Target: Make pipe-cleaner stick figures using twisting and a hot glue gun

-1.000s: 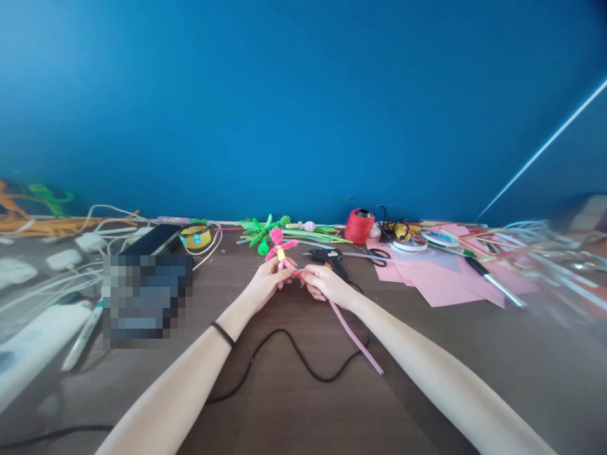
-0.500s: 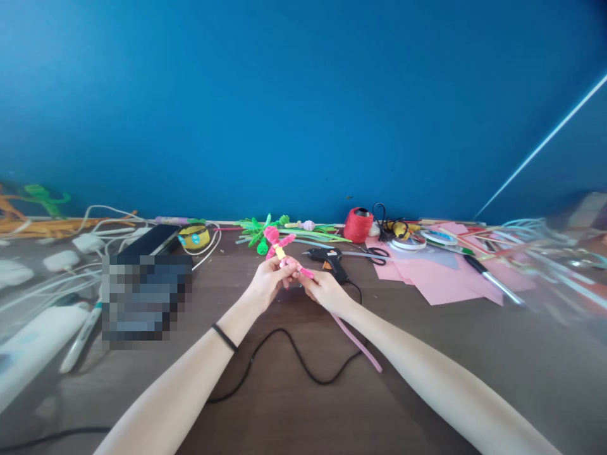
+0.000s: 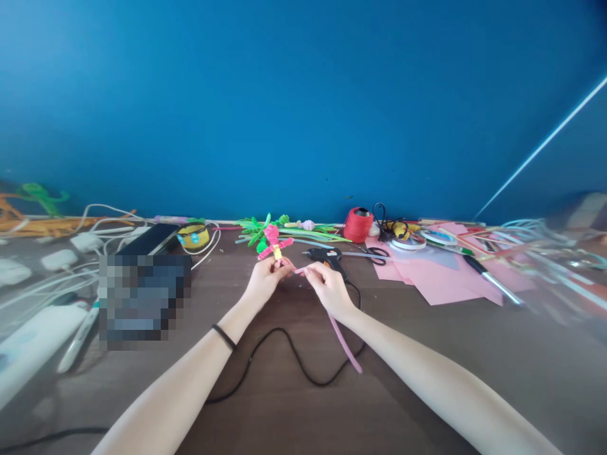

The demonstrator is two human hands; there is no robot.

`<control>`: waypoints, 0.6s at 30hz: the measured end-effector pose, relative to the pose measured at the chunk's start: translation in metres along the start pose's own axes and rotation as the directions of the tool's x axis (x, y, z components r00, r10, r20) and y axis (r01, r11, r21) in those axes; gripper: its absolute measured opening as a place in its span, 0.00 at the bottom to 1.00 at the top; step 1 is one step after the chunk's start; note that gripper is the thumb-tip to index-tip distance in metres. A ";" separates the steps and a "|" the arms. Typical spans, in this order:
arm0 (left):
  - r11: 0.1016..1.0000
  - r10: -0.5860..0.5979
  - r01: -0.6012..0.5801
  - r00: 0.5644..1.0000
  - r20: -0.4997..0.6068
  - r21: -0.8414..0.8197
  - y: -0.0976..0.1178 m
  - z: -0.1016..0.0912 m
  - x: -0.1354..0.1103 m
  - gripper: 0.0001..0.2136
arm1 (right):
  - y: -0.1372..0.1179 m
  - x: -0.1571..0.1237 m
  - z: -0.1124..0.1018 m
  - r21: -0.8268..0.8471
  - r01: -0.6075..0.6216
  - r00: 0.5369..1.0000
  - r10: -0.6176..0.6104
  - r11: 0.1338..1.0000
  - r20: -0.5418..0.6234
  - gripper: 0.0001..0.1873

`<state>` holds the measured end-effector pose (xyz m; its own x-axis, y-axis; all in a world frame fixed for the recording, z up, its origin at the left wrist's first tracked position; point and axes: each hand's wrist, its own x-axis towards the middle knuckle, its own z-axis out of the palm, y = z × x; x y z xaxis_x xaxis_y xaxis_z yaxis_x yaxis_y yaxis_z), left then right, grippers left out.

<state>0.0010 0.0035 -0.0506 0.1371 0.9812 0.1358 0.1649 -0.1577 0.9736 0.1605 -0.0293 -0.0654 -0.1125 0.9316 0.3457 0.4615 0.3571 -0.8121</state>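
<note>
Between thumb and fingers, my left hand [image 3: 268, 277] pinches the lower part of a small pink pipe-cleaner figure [image 3: 272, 236] with a yellow band at its middle. The figure stands upright, its arms spread to both sides. Just to the right, my right hand [image 3: 328, 288] is closed on a light pink pipe cleaner [image 3: 345, 344]. One stretch of it runs across the gap to the left hand, and its loose end hangs below the right wrist. Where it meets the figure is hidden by my left fingers.
Behind the hands lie green pipe cleaners [image 3: 256, 227], a glue gun [image 3: 327, 255], scissors [image 3: 378, 255] and a red thread spool [image 3: 357, 225]. Pink paper sheets [image 3: 441, 278] are at right. A yellow tape roll [image 3: 193, 236], white cables and a marker [image 3: 79, 338] lie left. A black cord [image 3: 294, 351] crosses in front.
My hands have moved apart, drawing a stretch of light pink pipe cleaner between them. The figure has turned more upright, and the hanging end has shifted left.
</note>
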 end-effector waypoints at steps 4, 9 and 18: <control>0.985 -0.061 0.077 0.993 0.102 -0.157 -0.005 0.001 0.001 0.10 | 0.003 0.004 -0.001 0.117 -0.068 0.997 0.073 0.991 -0.034 0.17; 0.914 -0.078 0.143 0.980 0.183 -0.381 0.002 0.003 -0.002 0.10 | 0.008 0.008 0.002 0.170 -0.127 0.992 0.125 0.977 0.023 0.16; 0.870 -0.072 0.134 0.987 0.147 -0.475 0.010 0.013 -0.008 0.11 | 0.000 0.004 0.005 -0.231 0.043 0.970 0.015 0.972 0.241 0.14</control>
<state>0.0144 -0.0072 -0.0439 0.2672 0.9629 0.0373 -0.3024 0.0471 0.9520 0.1556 -0.0256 -0.0666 -0.3147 0.9257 0.2101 0.6469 0.3711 -0.6662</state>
